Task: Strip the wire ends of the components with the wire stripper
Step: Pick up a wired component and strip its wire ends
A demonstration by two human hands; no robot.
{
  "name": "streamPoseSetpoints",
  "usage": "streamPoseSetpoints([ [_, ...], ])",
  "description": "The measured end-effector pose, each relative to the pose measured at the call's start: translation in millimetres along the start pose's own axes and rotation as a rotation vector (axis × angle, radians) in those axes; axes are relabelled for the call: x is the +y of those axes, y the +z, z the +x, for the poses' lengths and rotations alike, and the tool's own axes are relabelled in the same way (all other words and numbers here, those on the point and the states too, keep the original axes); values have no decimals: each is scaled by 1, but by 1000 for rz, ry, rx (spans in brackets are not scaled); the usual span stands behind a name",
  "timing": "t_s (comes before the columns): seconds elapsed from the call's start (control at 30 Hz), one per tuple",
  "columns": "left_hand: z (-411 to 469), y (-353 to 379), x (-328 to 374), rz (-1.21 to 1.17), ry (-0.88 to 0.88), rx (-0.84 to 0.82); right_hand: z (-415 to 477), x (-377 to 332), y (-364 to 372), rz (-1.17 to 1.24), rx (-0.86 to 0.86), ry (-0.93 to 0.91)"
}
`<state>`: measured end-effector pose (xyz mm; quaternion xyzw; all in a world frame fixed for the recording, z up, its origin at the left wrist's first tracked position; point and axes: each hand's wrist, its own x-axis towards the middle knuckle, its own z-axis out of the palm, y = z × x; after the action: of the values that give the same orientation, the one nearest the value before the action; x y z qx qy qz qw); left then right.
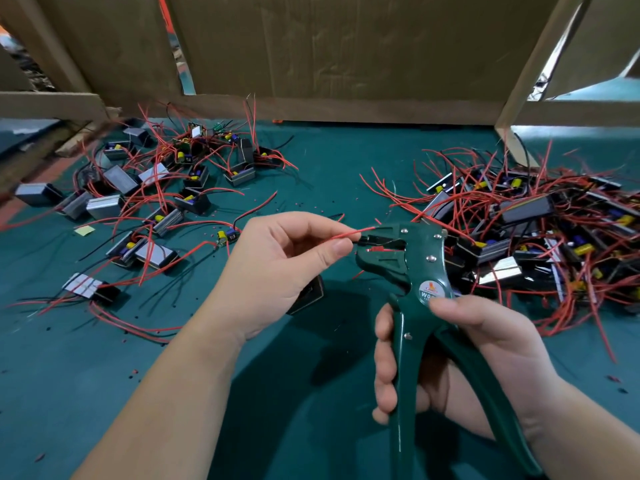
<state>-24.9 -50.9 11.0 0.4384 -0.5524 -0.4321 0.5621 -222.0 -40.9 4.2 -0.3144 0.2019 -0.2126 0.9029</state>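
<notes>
Left hand (273, 268), we note, pinches a red wire (349, 233) entering the green wire stripper (398, 252); right hand (485, 351) grips its handles.

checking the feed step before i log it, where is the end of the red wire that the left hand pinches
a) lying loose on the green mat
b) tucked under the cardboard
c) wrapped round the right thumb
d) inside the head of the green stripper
D: the red wire pinched by the left hand runs straight into the head of the wire stripper, whose handles the right hand grips.

Head-worn view, facing down, close above table (104, 393)
</notes>
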Motion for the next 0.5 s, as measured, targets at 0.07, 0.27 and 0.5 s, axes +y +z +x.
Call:
streamPoseSetpoints([
  [0.07,0,0,-1,38,0,-13,0,1,1,-34,14,-17],
  [0.27,0,0,-3,23,-13,0,0,6,2,-177,185,-74],
  [0.5,0,2,-3,21,-9,27,-1,7,3,-167,199,-77],
])
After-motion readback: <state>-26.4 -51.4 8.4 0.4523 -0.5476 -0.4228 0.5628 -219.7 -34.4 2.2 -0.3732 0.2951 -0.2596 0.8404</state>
